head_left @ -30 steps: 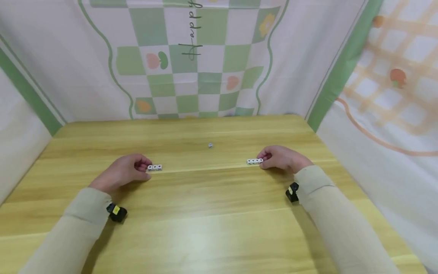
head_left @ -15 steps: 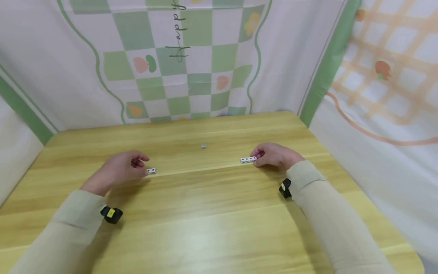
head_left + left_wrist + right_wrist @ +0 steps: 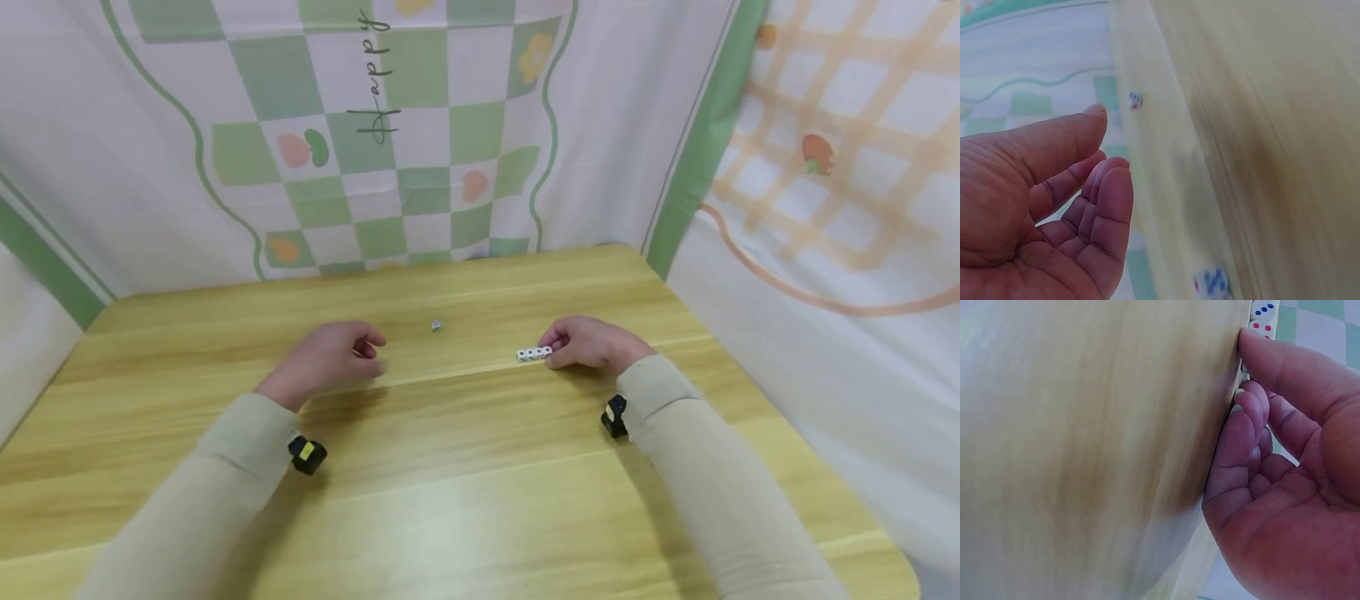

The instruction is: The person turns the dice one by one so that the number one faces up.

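Observation:
My left hand [image 3: 330, 358] hovers over the table with thumb and fingers apart and nothing between them, as the left wrist view also shows. To its right lies a single white die [image 3: 437, 326] with dots. In the left wrist view, a blue-dotted die [image 3: 1212, 282] lies on the wood below the fingers; the head view hides it behind the hand. My right hand [image 3: 588, 343] pinches the right end of a short row of several white dice [image 3: 531, 354] on the table. Red and blue dots show on the row's dice [image 3: 1264, 311] in the right wrist view.
The wooden table [image 3: 450, 467] spreads beneath both hands. A green-and-white checked curtain [image 3: 405, 150] hangs behind its far edge, and an orange-plaid curtain [image 3: 840, 167] is at the right. Each wrist carries a small black camera [image 3: 307, 454].
My left hand has let go of its row of dice and moved right, toward the single die. My right hand keeps its pinch on the other row. The head view has turned slightly.

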`<state>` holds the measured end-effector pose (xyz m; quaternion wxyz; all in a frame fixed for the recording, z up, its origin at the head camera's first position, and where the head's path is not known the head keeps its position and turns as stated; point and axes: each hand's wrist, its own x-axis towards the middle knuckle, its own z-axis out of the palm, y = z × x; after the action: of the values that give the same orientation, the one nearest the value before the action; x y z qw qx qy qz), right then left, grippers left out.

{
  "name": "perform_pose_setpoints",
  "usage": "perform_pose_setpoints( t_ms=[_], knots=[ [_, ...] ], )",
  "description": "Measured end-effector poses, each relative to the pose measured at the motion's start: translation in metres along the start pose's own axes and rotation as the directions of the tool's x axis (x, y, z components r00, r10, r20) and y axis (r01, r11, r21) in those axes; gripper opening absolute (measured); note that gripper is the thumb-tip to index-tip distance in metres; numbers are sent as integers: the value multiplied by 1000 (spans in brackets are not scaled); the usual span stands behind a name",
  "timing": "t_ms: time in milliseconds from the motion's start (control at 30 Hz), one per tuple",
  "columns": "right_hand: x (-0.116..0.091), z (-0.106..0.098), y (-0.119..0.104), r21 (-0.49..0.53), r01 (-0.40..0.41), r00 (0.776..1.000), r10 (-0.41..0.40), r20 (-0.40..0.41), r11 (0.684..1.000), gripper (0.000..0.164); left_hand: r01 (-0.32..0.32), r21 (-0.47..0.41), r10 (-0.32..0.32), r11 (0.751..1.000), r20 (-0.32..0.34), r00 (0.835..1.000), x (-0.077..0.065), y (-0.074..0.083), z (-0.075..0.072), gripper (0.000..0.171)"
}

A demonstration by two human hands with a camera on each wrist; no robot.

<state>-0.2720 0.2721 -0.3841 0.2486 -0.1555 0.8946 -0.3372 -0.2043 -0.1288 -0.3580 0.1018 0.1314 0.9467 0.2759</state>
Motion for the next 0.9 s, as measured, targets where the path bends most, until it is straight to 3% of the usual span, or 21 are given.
perform_pose_setpoints(
  t_ms=[233, 533, 900],
  knots=[
    [0, 0, -1, 38, -24, 1000, 24, -5, 999, 29, 24, -24, -24, 999, 13, 1000, 28, 14, 18, 45],
    [1, 1, 3, 40, -32, 999, 33, -13, 999, 31, 74, -7, -74, 997, 31, 997, 61, 30, 31, 62],
    [-2, 3, 1, 24, -25, 999, 26, -27, 999, 29, 60, 81, -57, 995, -35, 998, 90, 41, 41, 56]
  ],
)
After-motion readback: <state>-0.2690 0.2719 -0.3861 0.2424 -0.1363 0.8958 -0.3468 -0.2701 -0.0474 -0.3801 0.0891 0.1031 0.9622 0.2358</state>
